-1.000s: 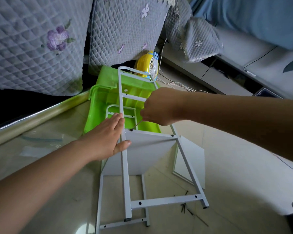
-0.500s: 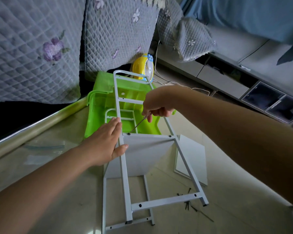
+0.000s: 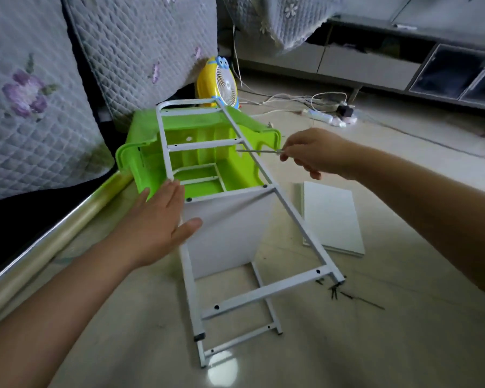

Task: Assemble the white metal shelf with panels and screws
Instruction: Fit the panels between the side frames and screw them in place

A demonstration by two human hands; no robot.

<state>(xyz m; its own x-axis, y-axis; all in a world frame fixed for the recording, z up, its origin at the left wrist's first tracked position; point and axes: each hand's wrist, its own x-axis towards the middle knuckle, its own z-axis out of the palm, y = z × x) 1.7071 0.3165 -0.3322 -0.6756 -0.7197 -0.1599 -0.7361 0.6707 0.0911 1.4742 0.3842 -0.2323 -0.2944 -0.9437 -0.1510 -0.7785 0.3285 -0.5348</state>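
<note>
White metal shelf frame [image 3: 237,197] on its side on the floor, top resting on a green plastic bin [image 3: 151,161]. Left hand [image 3: 158,219], fingers straight, steadies its rail; right hand [image 3: 314,155] pinches a thin screwdriver [image 3: 256,151], apparently for tightening the panel [image 3: 230,228].

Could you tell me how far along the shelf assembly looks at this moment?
Done: one white panel sits between the two side frames, with dark screw heads at its top corners. In hand: the right hand pinches a thin tool while the left hand, open, rests on the frame. Left: spare panels and loose screws lie on the floor, and the lower crossbar shows empty holes.
</note>
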